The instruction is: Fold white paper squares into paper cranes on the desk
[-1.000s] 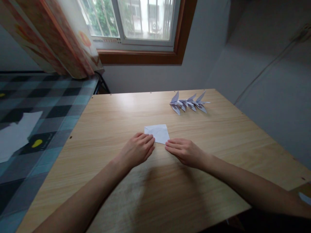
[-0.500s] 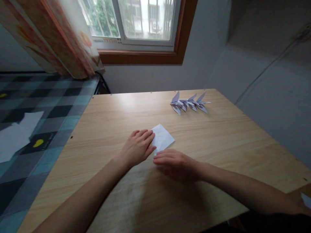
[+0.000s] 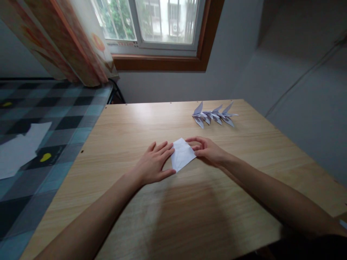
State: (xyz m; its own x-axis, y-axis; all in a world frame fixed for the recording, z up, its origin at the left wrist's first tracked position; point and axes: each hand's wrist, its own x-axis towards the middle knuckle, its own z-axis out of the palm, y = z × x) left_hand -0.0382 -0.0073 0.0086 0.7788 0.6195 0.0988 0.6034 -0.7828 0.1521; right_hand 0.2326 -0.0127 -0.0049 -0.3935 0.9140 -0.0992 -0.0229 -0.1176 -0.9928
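A small, four-cornered piece of creased white paper lies between two bare hands on a pale wood-grain table, its long axis running from the far corner to the near one. Left of the paper, the left hand rests palm down, fingers spread, fingertips at its left edge and thumb at its near corner. Right of it, the half-curled right hand meets its right corner; whether it pinches there is unclear. Neither hand is plainly nearer. Beyond the paper, rightward, lies a pale, leafy sprig of folded paper.
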